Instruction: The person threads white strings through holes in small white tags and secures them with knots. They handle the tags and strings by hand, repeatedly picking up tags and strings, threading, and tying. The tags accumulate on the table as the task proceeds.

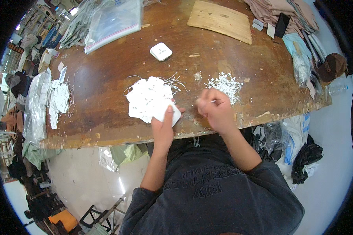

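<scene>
My left hand (162, 127) holds a square white hang tag (161, 111) with rounded corners, the thumb lying over it. It is at the near edge of a heap of similar printed tags (144, 98), with white strings (175, 82) trailing from the heap's far side. Slightly blurred, my right hand (216, 110) has its fingers curled in, and a short white bit, apparently a tag string's end (213, 101), shows between them. Just beyond that hand lies a tangled pile of white tag strings (226, 86). Farther back sits a small stack of tags (161, 51).
The worn wooden table (111, 64) carries clear plastic bags (114, 26) at the back left and a thin wooden board (220, 20) at the back right. Stringed labels (59, 98) lie at left. Folded garments (278, 10) and a brown cap (332, 67) are at right.
</scene>
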A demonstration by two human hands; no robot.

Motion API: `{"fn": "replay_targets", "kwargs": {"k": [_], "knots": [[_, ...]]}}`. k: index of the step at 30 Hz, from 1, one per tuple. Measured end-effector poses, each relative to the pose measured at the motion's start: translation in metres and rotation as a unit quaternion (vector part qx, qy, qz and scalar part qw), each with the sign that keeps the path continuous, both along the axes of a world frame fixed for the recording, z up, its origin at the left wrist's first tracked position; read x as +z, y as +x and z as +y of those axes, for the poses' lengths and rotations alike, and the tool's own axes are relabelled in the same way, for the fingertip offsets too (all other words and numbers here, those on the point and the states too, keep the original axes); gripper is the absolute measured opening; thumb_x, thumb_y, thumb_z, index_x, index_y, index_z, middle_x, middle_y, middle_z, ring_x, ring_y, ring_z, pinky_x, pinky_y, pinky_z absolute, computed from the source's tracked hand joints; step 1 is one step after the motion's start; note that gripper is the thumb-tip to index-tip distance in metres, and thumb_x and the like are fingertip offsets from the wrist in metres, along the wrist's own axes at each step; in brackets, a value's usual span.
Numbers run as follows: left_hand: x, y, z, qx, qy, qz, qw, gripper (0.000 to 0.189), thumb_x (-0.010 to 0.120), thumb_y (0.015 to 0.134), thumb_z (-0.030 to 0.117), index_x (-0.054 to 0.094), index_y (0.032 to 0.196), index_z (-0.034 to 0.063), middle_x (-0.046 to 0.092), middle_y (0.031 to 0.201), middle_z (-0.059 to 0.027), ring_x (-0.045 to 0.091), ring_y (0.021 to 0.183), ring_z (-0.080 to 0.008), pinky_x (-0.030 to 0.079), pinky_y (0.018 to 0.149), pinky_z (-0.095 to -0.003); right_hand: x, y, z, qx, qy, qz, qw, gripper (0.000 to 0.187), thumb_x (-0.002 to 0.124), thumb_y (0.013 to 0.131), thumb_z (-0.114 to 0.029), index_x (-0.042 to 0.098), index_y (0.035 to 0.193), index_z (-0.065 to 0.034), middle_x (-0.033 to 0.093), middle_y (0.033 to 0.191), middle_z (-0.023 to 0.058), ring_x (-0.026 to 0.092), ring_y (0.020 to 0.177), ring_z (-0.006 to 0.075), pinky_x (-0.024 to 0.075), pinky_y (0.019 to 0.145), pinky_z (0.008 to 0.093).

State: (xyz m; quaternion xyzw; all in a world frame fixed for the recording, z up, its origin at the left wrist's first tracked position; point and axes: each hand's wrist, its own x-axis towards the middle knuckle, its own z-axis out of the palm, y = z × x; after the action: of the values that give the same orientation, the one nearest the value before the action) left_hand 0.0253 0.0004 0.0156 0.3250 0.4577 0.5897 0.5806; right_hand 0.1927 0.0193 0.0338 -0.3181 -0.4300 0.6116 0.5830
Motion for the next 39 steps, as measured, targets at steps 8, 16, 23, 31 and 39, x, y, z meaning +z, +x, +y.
{"fn": "replay_targets", "kwargs": {"k": [8, 16, 23, 31, 39], "knots": [[-0.006, -0.002, -0.006, 0.042, -0.053, -0.022, 0.997, 0.034, 0.06, 0.094, 0.014, 0.053, 0.121, -0.0046, 0.06, 0.116, -0.0118, 0.058, 0.102, -0.0162, 0.048, 0.086, -0.0313, 0.004, -0.032, -0.008, -0.009, -0.022, -0.171, 0.985, 0.009, 0.061, 0.093, -0.007, 0.059, 0.098, 0.0008, 0.064, 0.082, 0.0035, 0.057, 0.071, 0.0042, 0.047, 0.064, 0.0205], [-0.002, 0.008, -0.006, 0.035, 0.042, 0.117, 0.992, 0.026, 0.061, 0.094, 0.016, 0.056, 0.114, -0.0011, 0.061, 0.104, -0.0064, 0.055, 0.09, -0.0104, 0.046, 0.079, -0.0255, -0.002, -0.036, -0.001, -0.085, 0.064, -0.289, 0.951, 0.009, 0.058, 0.094, -0.006, 0.057, 0.099, 0.0011, 0.065, 0.086, 0.0063, 0.06, 0.074, 0.0096, 0.0477, 0.066, 0.0241], [0.0, 0.012, -0.008, 0.095, 0.064, 0.131, 0.985, 0.026, 0.068, 0.088, 0.007, 0.056, 0.11, -0.0002, 0.062, 0.097, -0.0038, 0.056, 0.087, -0.009, 0.047, 0.077, -0.0242, 0.001, -0.044, -0.001, -0.129, 0.203, -0.381, 0.893, 0.005, 0.056, 0.089, -0.004, 0.053, 0.09, 0.0006, 0.056, 0.081, 0.0158, 0.058, 0.071, 0.0336, 0.0468, 0.063, 0.0391], [-0.003, 0.004, -0.009, 0.095, 0.117, 0.249, 0.957, 0.015, 0.07, 0.085, 0.003, 0.063, 0.098, 0.001, 0.064, 0.092, -0.0066, 0.059, 0.082, -0.0126, 0.048, 0.074, -0.0262, 0.005, -0.043, 0.003, -0.102, 0.235, -0.399, 0.88, 0.005, 0.054, 0.088, -0.004, 0.052, 0.088, 0.0004, 0.054, 0.08, 0.0153, 0.057, 0.072, 0.0342, 0.0459, 0.063, 0.0396], [-0.004, -0.007, 0.0, 0.117, 0.334, 0.506, 0.787, 0.033, 0.073, 0.067, 0.002, 0.071, 0.098, 0.0111, 0.062, 0.092, -0.0055, 0.06, 0.088, -0.0248, 0.049, 0.076, -0.0354, 0.012, -0.037, 0.002, 0.003, -0.062, -0.218, 0.974, 0.01, 0.059, 0.093, -0.01, 0.058, 0.091, -0.0006, 0.058, 0.074, 0.0041, 0.054, 0.068, 0.0119, 0.0444, 0.063, 0.0285]]}}
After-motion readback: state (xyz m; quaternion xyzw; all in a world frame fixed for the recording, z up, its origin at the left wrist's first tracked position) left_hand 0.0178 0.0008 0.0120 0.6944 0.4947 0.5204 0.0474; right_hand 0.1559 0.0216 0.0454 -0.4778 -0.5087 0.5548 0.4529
